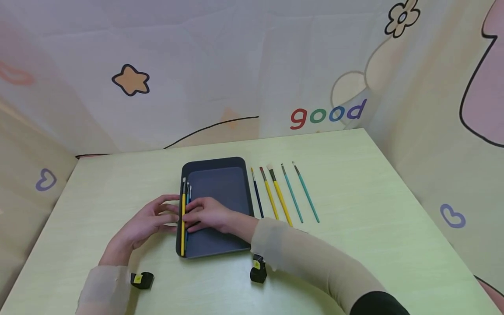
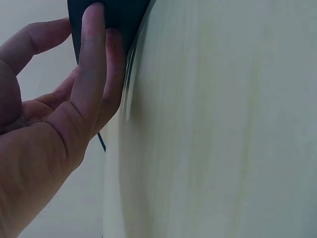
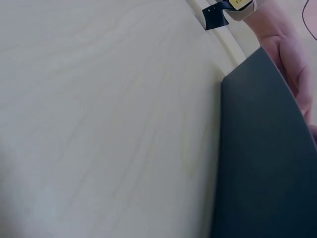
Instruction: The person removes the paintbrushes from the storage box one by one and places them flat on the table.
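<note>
My right hand (image 1: 208,214) reaches into the dark grey tray (image 1: 220,183), its bent fingers at a yellow-handled paintbrush (image 1: 183,236) that lies along the left wall, and appears to pinch it. The exact contact is partly hidden. Beside that brush, partly under the fingers, lie blue-handled paintbrushes (image 1: 188,197). Outside the tray, my left hand (image 1: 151,221) rests its fingertips on the left wall. In the left wrist view, the fingers (image 2: 91,54) lie extended against the tray's outer side (image 2: 119,15). Only the tray's outer wall (image 3: 262,148) and part of the other hand show in the right wrist view.
Right of the tray lie a dark blue paintbrush (image 1: 257,192), yellow paintbrushes (image 1: 279,192) and teal paintbrushes (image 1: 307,194), roughly side by side. Black wrist devices (image 1: 142,280) sit by both sleeves. A printed cloth (image 1: 220,65) stands around the pale wooden table (image 1: 374,210).
</note>
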The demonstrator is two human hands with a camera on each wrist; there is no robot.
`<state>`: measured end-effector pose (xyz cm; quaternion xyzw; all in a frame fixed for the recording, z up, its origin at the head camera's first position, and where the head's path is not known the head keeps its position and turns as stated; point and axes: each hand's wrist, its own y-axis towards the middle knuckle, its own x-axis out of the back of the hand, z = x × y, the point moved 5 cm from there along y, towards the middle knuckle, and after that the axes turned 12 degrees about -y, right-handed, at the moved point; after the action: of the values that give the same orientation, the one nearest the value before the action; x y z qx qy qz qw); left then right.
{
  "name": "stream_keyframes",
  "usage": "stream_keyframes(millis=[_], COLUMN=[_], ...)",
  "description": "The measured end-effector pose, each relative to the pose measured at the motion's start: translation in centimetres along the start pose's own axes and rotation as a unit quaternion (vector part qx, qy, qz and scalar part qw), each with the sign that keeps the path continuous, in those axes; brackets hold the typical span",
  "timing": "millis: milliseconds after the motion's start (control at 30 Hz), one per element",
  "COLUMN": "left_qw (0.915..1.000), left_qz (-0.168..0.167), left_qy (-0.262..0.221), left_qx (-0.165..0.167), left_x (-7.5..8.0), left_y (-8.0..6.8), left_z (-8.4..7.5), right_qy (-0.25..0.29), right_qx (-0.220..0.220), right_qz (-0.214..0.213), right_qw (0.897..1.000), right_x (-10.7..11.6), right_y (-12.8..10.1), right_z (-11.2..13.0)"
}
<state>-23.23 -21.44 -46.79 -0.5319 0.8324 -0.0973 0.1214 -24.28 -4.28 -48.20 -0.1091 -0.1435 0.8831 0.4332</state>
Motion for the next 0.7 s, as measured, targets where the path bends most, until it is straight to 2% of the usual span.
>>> stream_keyframes(millis=[400, 700], left_qw=[1.0, 1.0], left_qz=[-0.003, -0.004], left_qy=[0.002, 0.003], left_qx=[-0.001, 0.0], left_x=[0.1, 0.14], left_y=[0.03, 0.03], left_z=[0.18, 0.14], right_qy=[0.021, 0.021], right_qx=[-0.003, -0.001], right_qz=[-0.067, -0.068], right_qw=[0.998, 0.997], right_x=[-0.69, -0.58], right_y=[-0.09, -0.19], right_z=[0.22, 0.46])
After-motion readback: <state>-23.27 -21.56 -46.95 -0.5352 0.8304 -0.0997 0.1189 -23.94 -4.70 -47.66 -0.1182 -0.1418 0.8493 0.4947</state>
